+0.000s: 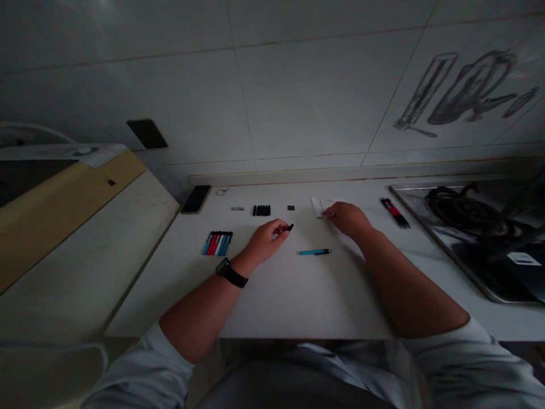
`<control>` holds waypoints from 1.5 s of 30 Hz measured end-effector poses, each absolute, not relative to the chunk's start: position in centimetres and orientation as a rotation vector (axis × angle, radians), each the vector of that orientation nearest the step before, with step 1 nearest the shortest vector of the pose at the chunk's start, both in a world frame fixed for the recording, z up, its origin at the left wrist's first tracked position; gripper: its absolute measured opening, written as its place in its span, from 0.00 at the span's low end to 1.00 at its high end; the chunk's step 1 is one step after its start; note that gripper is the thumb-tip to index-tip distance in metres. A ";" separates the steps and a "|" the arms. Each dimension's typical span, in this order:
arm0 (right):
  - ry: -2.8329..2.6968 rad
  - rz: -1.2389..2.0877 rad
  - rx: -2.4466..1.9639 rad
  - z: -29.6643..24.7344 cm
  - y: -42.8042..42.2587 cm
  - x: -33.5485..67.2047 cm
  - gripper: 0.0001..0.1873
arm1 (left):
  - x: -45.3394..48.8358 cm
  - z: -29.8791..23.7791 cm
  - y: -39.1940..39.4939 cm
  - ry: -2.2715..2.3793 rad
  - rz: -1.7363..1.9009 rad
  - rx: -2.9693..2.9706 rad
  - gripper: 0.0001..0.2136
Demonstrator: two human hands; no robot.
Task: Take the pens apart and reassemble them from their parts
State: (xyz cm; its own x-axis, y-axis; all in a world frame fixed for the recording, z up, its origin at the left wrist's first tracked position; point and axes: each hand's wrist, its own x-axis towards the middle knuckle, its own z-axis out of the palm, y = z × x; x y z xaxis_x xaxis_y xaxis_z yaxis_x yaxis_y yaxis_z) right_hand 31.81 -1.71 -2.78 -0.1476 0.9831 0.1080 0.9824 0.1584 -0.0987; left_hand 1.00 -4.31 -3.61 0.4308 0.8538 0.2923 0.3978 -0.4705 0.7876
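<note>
My left hand (pixel 269 237), with a dark watch on the wrist, pinches a small black pen part (pixel 290 227) just above the table. At the back, my right hand (pixel 347 218) has its fingertips closed beside a row of thin, whitish pen refills (pixel 315 207); what lies between them is too small to make out. A blue pen (pixel 315 251) with black ends lies on the table between my forearms. Several black rubber grips (pixel 261 210) stand in a row behind my left hand, with small springs (pixel 237 208) to their left and a little dark cluster (pixel 290 208) to their right.
Coloured pen barrels (pixel 217 243) are lined up left of my left hand. A phone (pixel 196 199) lies at the back left corner, near a thin ring (pixel 221 192). Red and black pens (pixel 394 212) rest beside the gas stove (pixel 460 238) on the right. A tiled wall closes off the back.
</note>
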 end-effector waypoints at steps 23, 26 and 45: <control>-2.595 0.218 -1.614 -0.9 -4.3 28.0 0.10 | 0.4 -4.1 -3.6 1.082 1.014 2.219 0.05; -2.464 0.285 -1.456 -0.5 -4.8 26.8 0.10 | 0.4 -4.0 -3.6 1.093 1.041 2.234 0.05; -2.328 0.151 -1.100 -2.8 -5.0 24.8 0.09 | 0.7 -3.7 -3.8 1.013 1.005 2.289 0.04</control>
